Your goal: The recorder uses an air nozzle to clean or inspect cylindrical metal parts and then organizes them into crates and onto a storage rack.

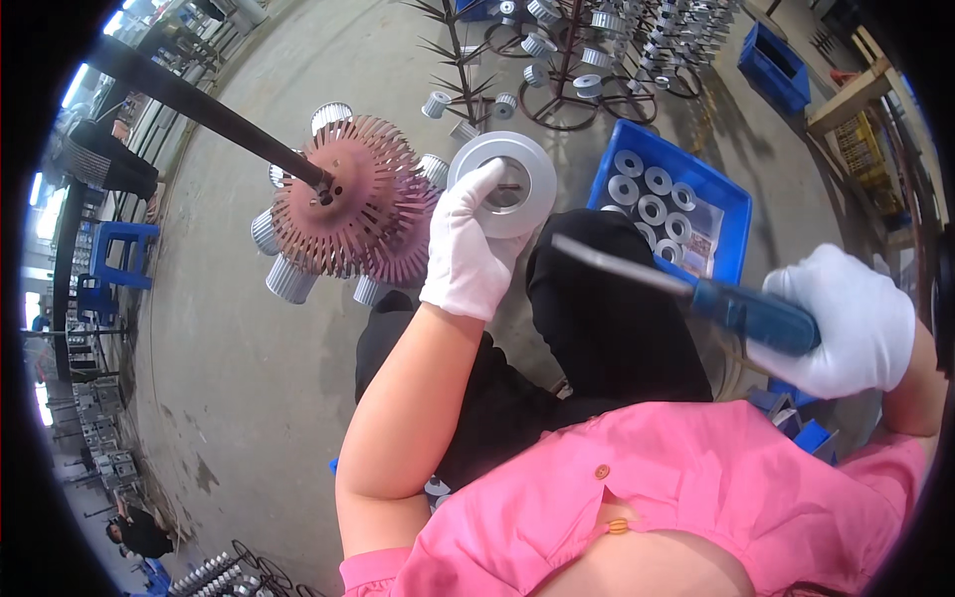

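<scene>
My left hand (464,257), in a white glove, grips a round silver metal ring (535,194) with a wide hole. The thumb lies over its rim at the hole, and the other fingers are hidden behind. In my right hand (846,323), gloved too, is a blue-handled tool (744,310) with a long, slightly bent metal blade. Its blade points left toward the ring, apart from it, and is a little blurred. Left of the ring stands a reddish slotted rack wheel (343,189) on a dark rod, with ribbed silver pulleys (290,281) around it.
A blue bin (734,214) with several flat silver rings sits beyond my right knee. Spiked racks with pulleys (537,45) stand at the far side. Another blue bin (774,65) is at the far right. Blue stools (124,254) stand at the left.
</scene>
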Tool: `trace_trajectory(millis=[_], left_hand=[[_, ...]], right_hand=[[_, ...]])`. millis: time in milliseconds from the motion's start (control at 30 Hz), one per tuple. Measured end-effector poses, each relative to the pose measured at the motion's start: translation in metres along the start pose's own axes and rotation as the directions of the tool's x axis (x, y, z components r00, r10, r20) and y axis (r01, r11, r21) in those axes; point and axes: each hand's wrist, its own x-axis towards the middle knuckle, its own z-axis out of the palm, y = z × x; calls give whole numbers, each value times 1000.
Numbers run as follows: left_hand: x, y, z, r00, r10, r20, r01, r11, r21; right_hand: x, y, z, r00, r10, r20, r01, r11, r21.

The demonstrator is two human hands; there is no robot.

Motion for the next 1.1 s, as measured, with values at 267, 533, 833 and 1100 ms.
trace_trajectory(millis=[267, 533, 833, 1100], left_hand=[[1, 1, 0, 998, 17, 56, -21, 997, 73], [3, -3, -4, 992, 97, 83, -113, 970, 214], [-6, 1, 6, 996, 31, 78, -41, 990, 136], [-6, 3, 3, 999, -26, 42, 24, 999, 32]], right_hand=[[4, -3, -4, 989, 146, -18, -146, 989, 5], [9, -4, -7, 964, 246, -100, -249, 969, -10], [9, -5, -6, 987, 143, -72, -142, 990, 15], [10, -14, -8, 981, 110, 161, -108, 994, -27]])
